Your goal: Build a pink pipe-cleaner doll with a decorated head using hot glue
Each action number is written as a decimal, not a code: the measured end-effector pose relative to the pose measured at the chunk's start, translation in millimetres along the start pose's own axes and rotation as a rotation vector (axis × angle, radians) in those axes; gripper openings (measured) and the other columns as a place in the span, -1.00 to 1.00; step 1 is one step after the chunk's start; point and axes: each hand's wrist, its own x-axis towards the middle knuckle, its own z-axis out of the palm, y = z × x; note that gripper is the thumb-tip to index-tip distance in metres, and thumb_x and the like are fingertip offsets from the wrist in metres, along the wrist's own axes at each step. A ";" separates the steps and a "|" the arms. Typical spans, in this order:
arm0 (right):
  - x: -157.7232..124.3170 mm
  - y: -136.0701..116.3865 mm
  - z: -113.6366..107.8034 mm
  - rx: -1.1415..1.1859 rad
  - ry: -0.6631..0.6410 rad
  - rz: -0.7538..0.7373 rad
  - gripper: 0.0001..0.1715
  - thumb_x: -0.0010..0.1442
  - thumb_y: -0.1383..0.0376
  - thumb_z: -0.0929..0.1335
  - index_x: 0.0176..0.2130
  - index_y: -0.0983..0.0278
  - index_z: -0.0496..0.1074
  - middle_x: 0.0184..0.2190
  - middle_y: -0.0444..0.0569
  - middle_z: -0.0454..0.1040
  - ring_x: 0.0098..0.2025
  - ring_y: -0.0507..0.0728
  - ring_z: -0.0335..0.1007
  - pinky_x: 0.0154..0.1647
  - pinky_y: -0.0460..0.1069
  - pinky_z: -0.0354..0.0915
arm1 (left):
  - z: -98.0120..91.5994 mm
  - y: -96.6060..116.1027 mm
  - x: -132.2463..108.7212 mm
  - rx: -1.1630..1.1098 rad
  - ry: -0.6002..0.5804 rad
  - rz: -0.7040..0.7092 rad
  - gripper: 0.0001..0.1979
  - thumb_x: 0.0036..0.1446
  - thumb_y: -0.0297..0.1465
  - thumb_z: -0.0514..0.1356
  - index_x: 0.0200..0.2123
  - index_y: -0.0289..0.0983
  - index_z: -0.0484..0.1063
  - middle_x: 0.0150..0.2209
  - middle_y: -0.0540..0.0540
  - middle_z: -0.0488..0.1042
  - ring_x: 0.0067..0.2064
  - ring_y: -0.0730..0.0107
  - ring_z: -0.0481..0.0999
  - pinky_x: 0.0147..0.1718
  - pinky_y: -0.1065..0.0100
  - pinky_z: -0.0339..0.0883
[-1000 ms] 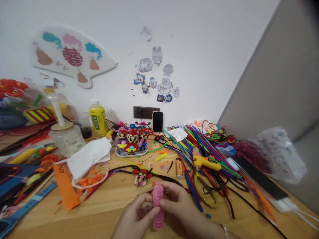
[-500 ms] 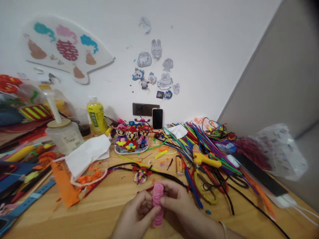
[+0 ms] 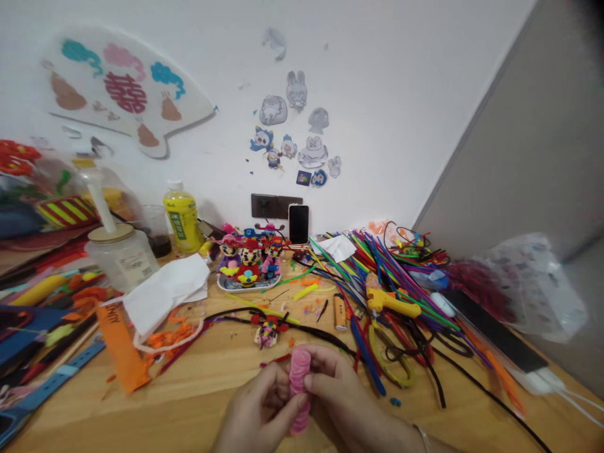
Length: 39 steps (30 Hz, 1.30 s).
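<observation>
A pink coil of fuzzy pipe cleaner wound into an upright cylinder [image 3: 299, 391] sits just above the near edge of the light wooden table [image 3: 189, 402], pinched between both hands. The left hand [image 3: 258, 412] grasps it from nine o'clock, thumb pressed to its lower half, and the right hand [image 3: 336, 391] grips it from three o'clock with the fingers curled over its top. At twelve o'clock from the coil, close by, a small red and pink pipe-cleaner figure [image 3: 267, 332] lies on the table, with a long black pipe cleaner [image 3: 325, 341] curving past it. Farther off at one o'clock lies an orange lighter [image 3: 339, 313], and towards two o'clock a yellow glue gun [image 3: 391, 304] rests on a big heap of many-coloured pipe cleaners [image 3: 377, 261]. At ten o'clock lies a crumpled white paper sheet [image 3: 165, 290]; at eleven o'clock, well back, a small tray of colourful figurines [image 3: 248, 267].
</observation>
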 end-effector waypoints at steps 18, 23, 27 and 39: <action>-0.7 -16.9 -5.4 0.095 -0.072 0.032 -0.49 -0.16 0.37 0.35 -0.12 0.35 0.36 -0.17 0.10 0.45 -0.15 0.19 0.34 -0.12 0.07 0.16 | 1.5 -1.6 0.1 -0.282 -0.012 -0.068 -0.75 -0.11 -0.22 0.28 -0.51 -0.27 0.32 -0.56 0.06 0.39 -0.49 0.46 0.39 -0.47 0.42 0.26; 9.9 -35.5 -22.3 -0.072 0.150 -0.216 -0.79 -0.05 0.26 0.35 -0.33 0.30 0.42 -0.36 -0.03 0.46 -0.29 0.08 0.34 -0.20 -0.03 0.17 | -1.6 -2.3 2.8 -0.323 0.039 -0.068 -0.71 -0.15 -0.19 0.30 -0.52 -0.26 0.30 -0.60 0.11 0.33 -0.54 0.51 0.32 -0.54 0.46 0.21; 19.7 -49.6 -35.5 -0.181 0.250 -0.337 -0.76 -0.01 0.18 0.35 -0.56 0.27 0.29 -0.68 -0.21 0.24 -0.60 -0.02 0.15 -0.52 -0.11 0.10 | -4.4 -2.9 5.3 -0.312 0.098 -0.088 -0.69 -0.20 -0.19 0.32 -0.54 -0.26 0.31 -0.60 0.11 0.32 -0.53 0.51 0.31 -0.54 0.47 0.19; 12.9 -38.9 -33.6 -0.484 0.230 -0.281 -0.65 0.03 0.18 0.29 -0.65 0.28 0.18 -0.72 -0.24 0.11 -0.64 -0.05 -0.01 -0.61 -0.12 -0.03 | -6.2 -4.0 7.3 -0.511 0.074 -0.058 -0.57 -0.20 -0.34 0.36 -0.19 -0.16 0.37 -0.38 -0.04 0.53 -0.31 0.37 0.48 -0.31 0.39 0.33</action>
